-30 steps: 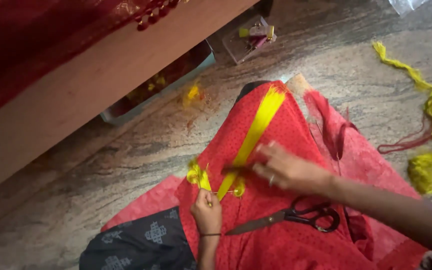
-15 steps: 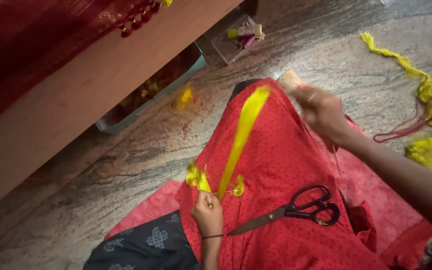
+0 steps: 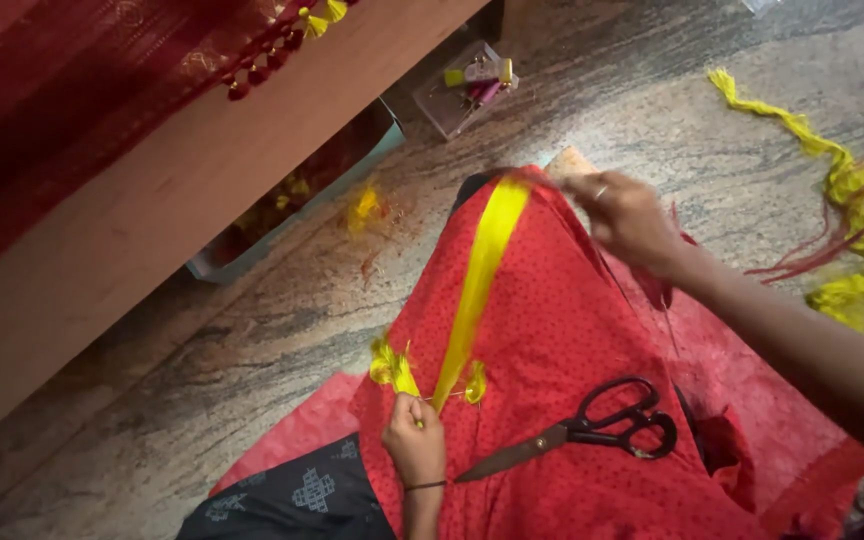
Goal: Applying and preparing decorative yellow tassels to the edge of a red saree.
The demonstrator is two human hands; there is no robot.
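Observation:
A red dotted cloth (image 3: 562, 340) lies draped over my lap. A bundle of yellow threads (image 3: 479, 270) runs stretched along it from near to far. My left hand (image 3: 414, 440) is closed on the near end of the threads, beside small yellow tassels (image 3: 392, 368). My right hand (image 3: 624, 215), a ring on one finger, grips the far end of the threads at the cloth's far edge. Black scissors (image 3: 582, 428) rest on the cloth between my arms, blades pointing left.
A wooden bed frame (image 3: 132, 230) with dark red tasselled fabric (image 3: 82, 70) fills the upper left. A tray (image 3: 297, 200) sits under it. A clear box of thread spools (image 3: 472, 85) and loose yellow thread (image 3: 842, 180) lie on the stone floor (image 3: 202, 380).
My right hand has slid from the near part of the yellow threads up to their far end, pulling them straight. My left hand kept its hold. The scissors stayed put.

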